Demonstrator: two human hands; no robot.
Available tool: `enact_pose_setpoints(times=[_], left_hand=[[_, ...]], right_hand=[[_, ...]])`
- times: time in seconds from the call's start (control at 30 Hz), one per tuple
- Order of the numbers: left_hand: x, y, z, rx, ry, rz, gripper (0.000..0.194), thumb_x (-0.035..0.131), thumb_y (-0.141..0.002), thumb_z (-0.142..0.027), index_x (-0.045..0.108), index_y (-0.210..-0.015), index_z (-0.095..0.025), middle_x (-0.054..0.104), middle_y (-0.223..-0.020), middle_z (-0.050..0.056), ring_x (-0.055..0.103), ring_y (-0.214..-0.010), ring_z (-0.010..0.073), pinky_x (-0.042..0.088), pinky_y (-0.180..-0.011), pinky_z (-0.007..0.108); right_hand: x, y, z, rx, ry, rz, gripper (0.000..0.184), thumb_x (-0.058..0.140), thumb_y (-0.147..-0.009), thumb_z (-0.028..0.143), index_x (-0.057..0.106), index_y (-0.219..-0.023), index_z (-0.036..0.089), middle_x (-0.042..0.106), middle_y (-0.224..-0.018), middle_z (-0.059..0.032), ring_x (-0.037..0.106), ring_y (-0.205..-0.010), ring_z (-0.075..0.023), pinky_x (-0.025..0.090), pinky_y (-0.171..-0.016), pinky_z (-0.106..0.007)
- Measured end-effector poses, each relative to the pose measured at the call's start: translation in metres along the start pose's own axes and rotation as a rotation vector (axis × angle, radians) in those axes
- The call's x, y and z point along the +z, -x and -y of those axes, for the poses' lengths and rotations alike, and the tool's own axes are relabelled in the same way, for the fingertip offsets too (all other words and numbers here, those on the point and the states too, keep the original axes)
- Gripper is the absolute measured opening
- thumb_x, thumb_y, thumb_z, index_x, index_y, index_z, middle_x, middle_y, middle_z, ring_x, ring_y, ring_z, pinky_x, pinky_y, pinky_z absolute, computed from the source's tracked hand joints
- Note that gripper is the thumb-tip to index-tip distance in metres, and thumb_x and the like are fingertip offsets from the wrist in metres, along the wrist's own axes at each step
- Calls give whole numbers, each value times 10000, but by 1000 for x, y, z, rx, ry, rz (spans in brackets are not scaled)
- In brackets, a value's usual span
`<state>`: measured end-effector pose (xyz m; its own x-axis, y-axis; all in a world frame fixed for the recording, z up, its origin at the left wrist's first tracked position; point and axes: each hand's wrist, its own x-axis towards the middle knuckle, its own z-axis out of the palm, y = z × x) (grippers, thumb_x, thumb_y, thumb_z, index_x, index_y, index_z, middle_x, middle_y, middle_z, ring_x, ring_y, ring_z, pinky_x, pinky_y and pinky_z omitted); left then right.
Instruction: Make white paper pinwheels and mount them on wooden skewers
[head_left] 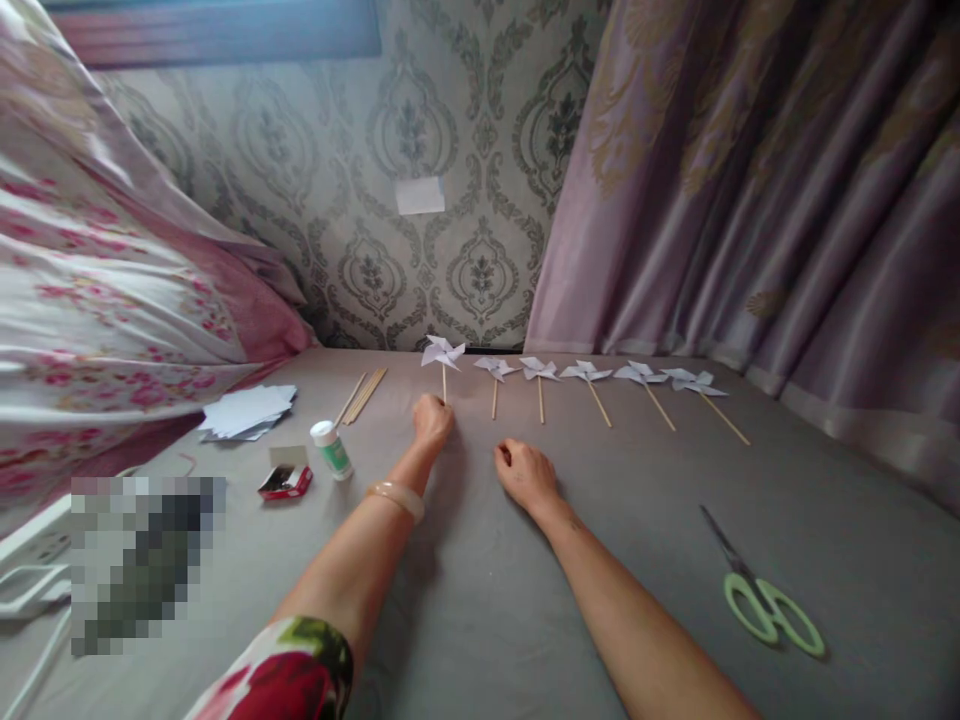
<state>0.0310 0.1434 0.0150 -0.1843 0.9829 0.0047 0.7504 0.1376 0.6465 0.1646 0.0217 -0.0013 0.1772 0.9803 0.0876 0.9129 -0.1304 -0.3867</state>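
My left hand [433, 420], with a pale bangle at the wrist, is closed around the wooden stick of a white paper pinwheel [443, 352]. The stick stands nearly upright, its lower end hidden by the fingers. To the right, my right hand [526, 472] rests loosely curled on the grey cloth [480, 620], with nothing seen sticking out of it. Beyond it, several more paper pinwheels [540, 370] lie in a row, their sticks pointing toward me. A bundle of wooden sticks [365, 396] lies to the left of my left hand.
On the left stand a white-and-green glue stick [332, 450] and a small open red box [286, 482]. Behind them is a stack of white paper [249, 411]. Green-handled scissors [761, 590] lie at right. A white power strip [37, 535] and a pixelated patch fill the left edge.
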Motion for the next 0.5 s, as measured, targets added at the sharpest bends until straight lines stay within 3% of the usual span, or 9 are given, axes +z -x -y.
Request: enact_pose_setpoints(times=[0.17,0.5], left_hand=[[-1,-14,-11,-20,-127,34,328,607,-882,-334,584,-1166,-172,602,-1171,92,604,-1044,228,523,-852,402],[3,-25,-23,-2,-251,63,365,607,-880,-337,565,-1198,-162,587,-1194,104,599,-1049,236,524,-851,411]], right_hand=[[2,0,-1,-14,-11,-5,273,423,-949,291,682,-1012,235,723,-1066,-70,667,-975,-199,421,-717,-258],[3,-2,0,-27,-13,-18,267,421,-951,283,680,-982,231,727,-1031,-63,670,-952,-198,406,-695,-255]])
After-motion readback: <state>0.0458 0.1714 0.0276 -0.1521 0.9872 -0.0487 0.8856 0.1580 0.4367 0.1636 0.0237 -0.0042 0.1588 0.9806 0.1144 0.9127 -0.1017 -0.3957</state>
